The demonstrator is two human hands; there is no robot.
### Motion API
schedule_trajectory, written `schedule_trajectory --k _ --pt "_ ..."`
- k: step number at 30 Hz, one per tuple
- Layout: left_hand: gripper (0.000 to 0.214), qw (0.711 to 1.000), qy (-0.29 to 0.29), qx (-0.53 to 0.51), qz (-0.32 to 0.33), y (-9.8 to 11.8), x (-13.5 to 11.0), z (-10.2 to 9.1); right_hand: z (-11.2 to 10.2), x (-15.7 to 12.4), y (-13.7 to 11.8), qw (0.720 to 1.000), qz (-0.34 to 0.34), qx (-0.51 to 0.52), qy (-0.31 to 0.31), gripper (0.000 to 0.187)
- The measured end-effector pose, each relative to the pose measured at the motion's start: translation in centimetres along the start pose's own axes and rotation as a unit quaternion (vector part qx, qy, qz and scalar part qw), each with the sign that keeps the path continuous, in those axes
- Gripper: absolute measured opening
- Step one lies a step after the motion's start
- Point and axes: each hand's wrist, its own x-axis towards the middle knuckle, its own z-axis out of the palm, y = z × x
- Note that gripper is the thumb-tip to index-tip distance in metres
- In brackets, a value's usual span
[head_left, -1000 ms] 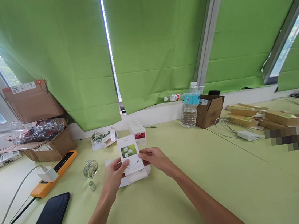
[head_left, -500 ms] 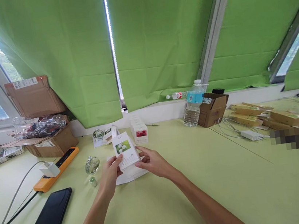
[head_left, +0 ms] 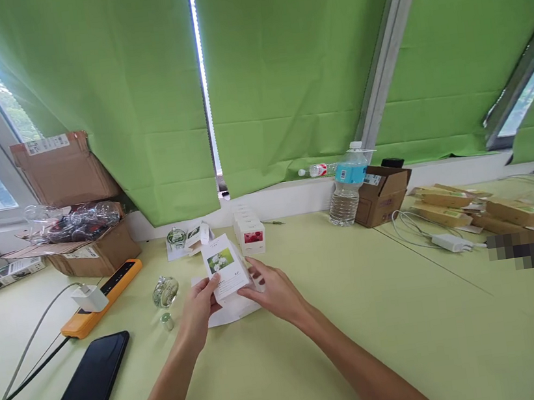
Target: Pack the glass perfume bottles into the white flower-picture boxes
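A small white box [head_left: 229, 282] with a white-flower picture on its face is held tilted between my two hands. My left hand [head_left: 201, 308] grips its left side, thumb on the front. On the right, my right hand [head_left: 275, 291] closes on its lower right edge, thumb at the corner. Beneath lies a white paper sheet [head_left: 227, 314] on the table. Left of my left hand are a clear glass bottle [head_left: 165, 292] and a small silvery-green cap [head_left: 167, 321]. Behind the held box stands a row of white boxes [head_left: 252, 234], the front one with a red picture.
A second glass bottle [head_left: 176, 238] sits at the back on paper. Left are an orange power strip [head_left: 86, 321], a black phone [head_left: 83, 395] and an open carton [head_left: 91, 252]. Right are a large water bottle [head_left: 345, 196], a brown carton [head_left: 379, 197], a white charger [head_left: 451, 242] and flat cardboard boxes [head_left: 514, 211].
My right hand's fingers have shifted slightly along the box's right side. The box stays in both hands, nearly in place. The view has moved a little.
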Motion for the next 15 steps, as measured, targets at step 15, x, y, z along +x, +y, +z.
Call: schedule_trajectory --k 15 --pt "0.032 1.000 -0.004 -0.005 0.007 -0.4 -0.1 0.4 2.0 -1.2 -1.3 0.999 -0.001 -0.019 -0.042 0.110"
